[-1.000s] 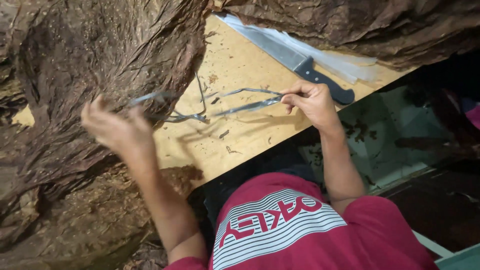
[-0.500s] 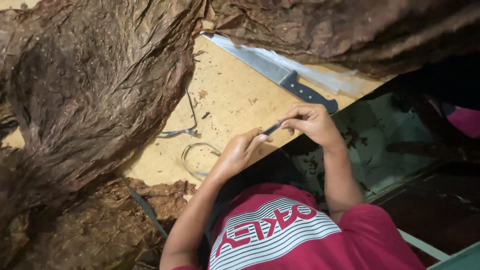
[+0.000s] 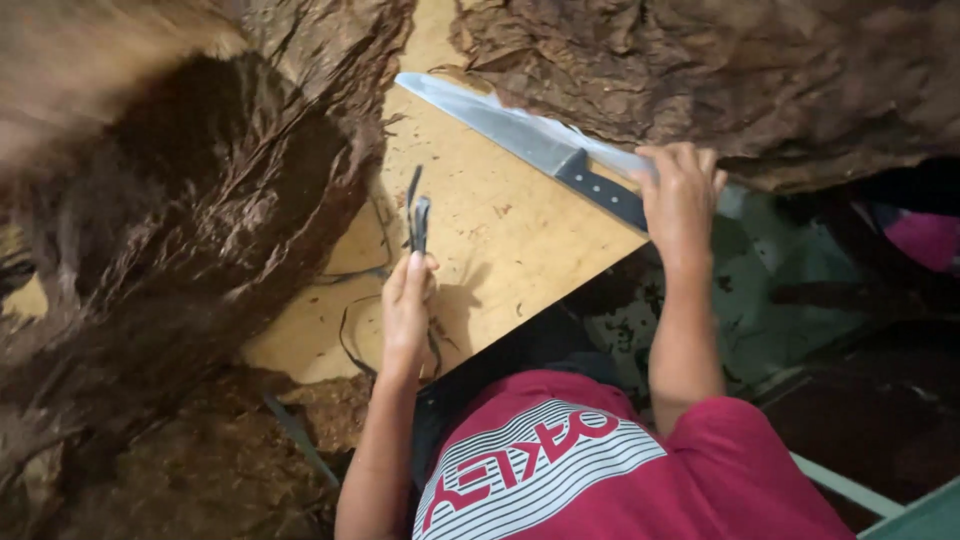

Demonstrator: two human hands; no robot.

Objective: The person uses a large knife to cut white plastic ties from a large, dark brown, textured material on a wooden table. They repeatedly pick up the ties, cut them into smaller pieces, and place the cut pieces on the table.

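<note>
Near the front edge of the wooden board (image 3: 500, 230), the left hand (image 3: 408, 305) is closed on a thin dark leaf stem (image 3: 418, 215), which stands up from the fingers and points toward the board's far edge. Half a second ago both hands met at this front edge, drawing the stem between them; now they are well apart. The right hand (image 3: 680, 195) has moved out to the board's right corner and lies over the black handle of the large knife (image 3: 530, 135). Its fingers curl down onto the handle, but I cannot tell whether they grip it or only rest there. The knife has kept its place, its blade slanting from the right corner up toward the far edge, with the tip under the brown leaf pile (image 3: 720, 70) behind it. Another heap of dark tobacco leaves (image 3: 170, 220) covers the board's left side, as it did before. A loose loop of stem (image 3: 350, 345) lies on the wood just left of the left wrist, close to the front edge.
</note>
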